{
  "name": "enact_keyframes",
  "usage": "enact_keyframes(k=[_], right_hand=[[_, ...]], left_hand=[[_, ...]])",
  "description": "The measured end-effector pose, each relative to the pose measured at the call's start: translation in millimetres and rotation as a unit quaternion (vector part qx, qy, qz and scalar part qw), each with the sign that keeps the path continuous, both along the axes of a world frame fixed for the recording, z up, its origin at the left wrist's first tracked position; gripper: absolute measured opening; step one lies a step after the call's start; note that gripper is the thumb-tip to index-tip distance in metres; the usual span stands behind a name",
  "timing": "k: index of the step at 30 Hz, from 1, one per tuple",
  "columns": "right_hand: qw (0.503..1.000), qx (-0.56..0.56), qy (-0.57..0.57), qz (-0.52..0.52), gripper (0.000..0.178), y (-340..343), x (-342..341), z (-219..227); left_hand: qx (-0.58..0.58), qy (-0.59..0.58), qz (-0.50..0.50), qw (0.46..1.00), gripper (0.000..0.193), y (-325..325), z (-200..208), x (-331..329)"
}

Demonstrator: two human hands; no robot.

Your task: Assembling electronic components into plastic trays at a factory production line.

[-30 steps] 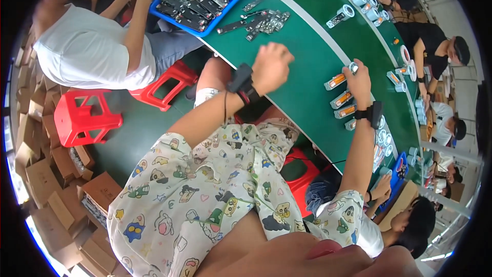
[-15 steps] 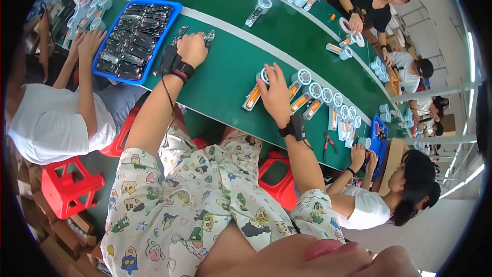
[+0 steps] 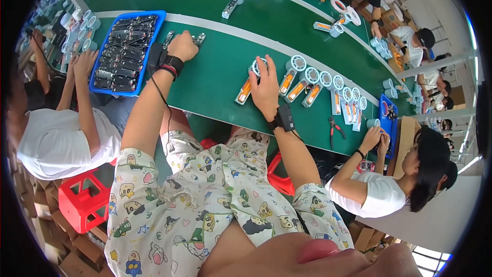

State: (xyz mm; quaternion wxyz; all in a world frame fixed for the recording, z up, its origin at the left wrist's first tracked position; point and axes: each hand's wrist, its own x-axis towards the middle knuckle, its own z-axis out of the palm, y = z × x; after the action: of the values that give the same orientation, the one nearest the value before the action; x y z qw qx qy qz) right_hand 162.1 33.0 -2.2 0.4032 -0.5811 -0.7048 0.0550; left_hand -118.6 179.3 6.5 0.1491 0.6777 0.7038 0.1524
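Left hand nearer blue tray rim

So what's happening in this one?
A person at a green table has their left hand over some small dark parts, beside a blue tray of similar ones. Their right hand is at the round end of a light-blue handle; whether it grips is unclear. More handles and pliers lie to the right.
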Motion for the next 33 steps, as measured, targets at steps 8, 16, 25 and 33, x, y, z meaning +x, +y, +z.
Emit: enact_keyframes(k=[8,16,25,33], right_hand=[[1.0,0.005,0.008,0.0,0.044,-6,-3,1],[0.999,-0.03,-0.016,0.021,0.044,3,1,8],[0.984,-0.124,0.123,0.031,0.027,-34,6,33],[0.988,-0.119,0.065,0.067,0.026,-40,-16,34]], left_hand=[[0.129,0.081,-0.045,0.987,0.018,-30,9,8],[-0.013,-0.389,-0.097,0.916,0.016,-83,9,50],[-0.082,-0.445,-0.114,0.884,0.029,-127,-7,78],[-0.072,-0.482,-0.17,0.857,0.042,-135,-11,89]])
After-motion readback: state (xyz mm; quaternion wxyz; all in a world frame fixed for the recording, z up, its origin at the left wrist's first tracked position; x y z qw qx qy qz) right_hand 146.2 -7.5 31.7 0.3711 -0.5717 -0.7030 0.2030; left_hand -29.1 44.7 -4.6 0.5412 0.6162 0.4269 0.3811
